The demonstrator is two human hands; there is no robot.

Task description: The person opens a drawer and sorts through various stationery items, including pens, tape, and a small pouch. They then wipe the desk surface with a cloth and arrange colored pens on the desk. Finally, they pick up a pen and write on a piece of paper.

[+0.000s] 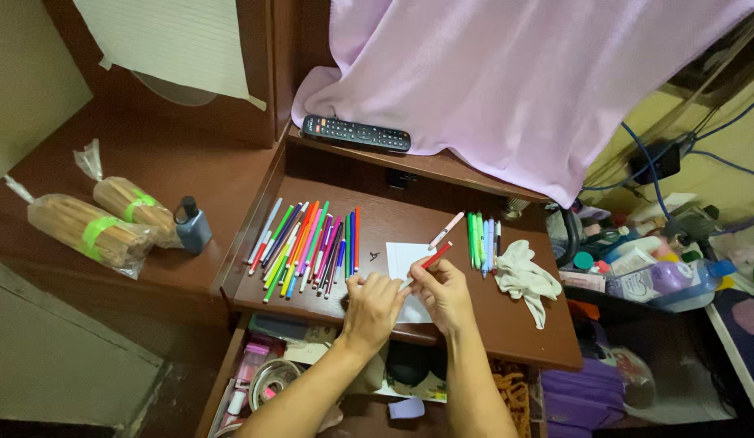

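My right hand (443, 294) grips a red marker pen (432, 257), its tip angled toward a white paper sheet (403, 258) on the brown pull-out shelf (523, 328). My left hand (373, 304) presses flat on the paper's near left part. A row of several coloured pens (308, 243) lies left of the paper. A pink-tipped white pen (447, 229) lies just beyond the paper. A small bunch of green and blue pens (482, 239) lies to its right.
A crumpled white cloth (526, 280) rests right of the pens. A black remote (357, 133) lies on the upper ledge under pink fabric (515, 81). Two bagged stick bundles (109, 223) and a small dark bottle (192, 225) sit left. An open drawer (272, 373) below holds clutter.
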